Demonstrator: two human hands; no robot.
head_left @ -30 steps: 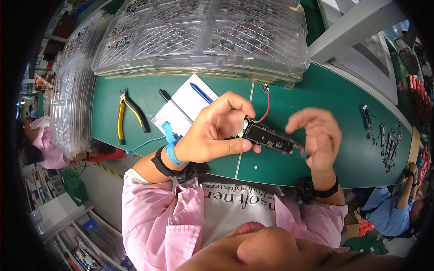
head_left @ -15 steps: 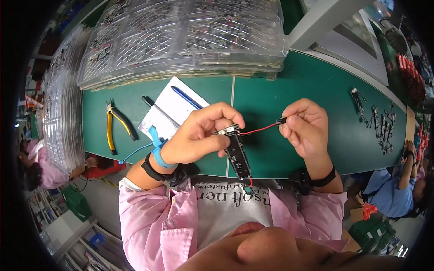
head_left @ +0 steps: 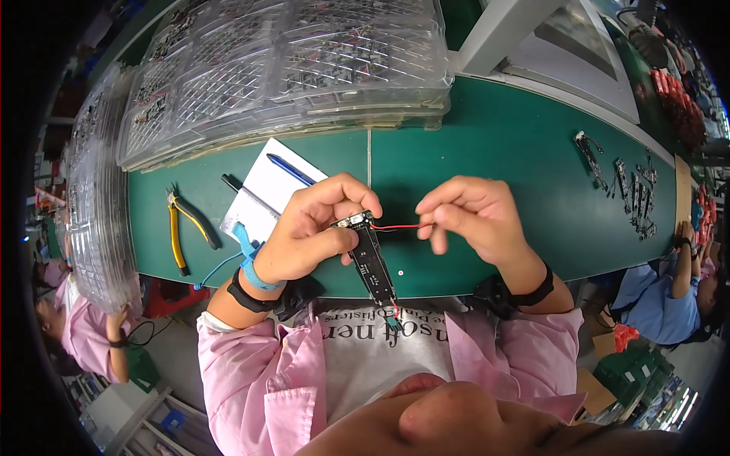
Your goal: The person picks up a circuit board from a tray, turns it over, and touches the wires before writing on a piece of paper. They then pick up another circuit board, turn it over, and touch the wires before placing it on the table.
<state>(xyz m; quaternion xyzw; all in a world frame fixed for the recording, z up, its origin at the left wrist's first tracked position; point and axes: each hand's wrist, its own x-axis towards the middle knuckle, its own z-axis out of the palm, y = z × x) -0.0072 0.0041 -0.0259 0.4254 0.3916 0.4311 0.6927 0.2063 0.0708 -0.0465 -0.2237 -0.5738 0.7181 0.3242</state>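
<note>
A narrow black circuit board [head_left: 374, 267] slants down from my left hand [head_left: 310, 232], pinched at its upper end between thumb and fingers. Pale components show at that end, and a short wire with a small green piece [head_left: 393, 324] hangs from the lower end. A red and dark wire [head_left: 399, 226] runs from the board's top across to my right hand [head_left: 480, 222]. The right thumb and fingertips are closed on the wire's far part; its tip is hidden by them. A blue strap with a cord [head_left: 262, 277] circles my left wrist.
Yellow-and-black cutting pliers [head_left: 186, 224] lie at the left, beside a white notepad [head_left: 262, 176] with a blue pen [head_left: 289, 169] and a dark marker. Clear plastic trays of parts [head_left: 304, 72] are stacked behind. Several more boards [head_left: 633, 194] lie at the right. Co-workers sit on both sides.
My right hand has come closer to the board, and the wire's visible stretch is shorter. The black connector at its end is now hidden in the fingers. The whole view has shifted slightly.
</note>
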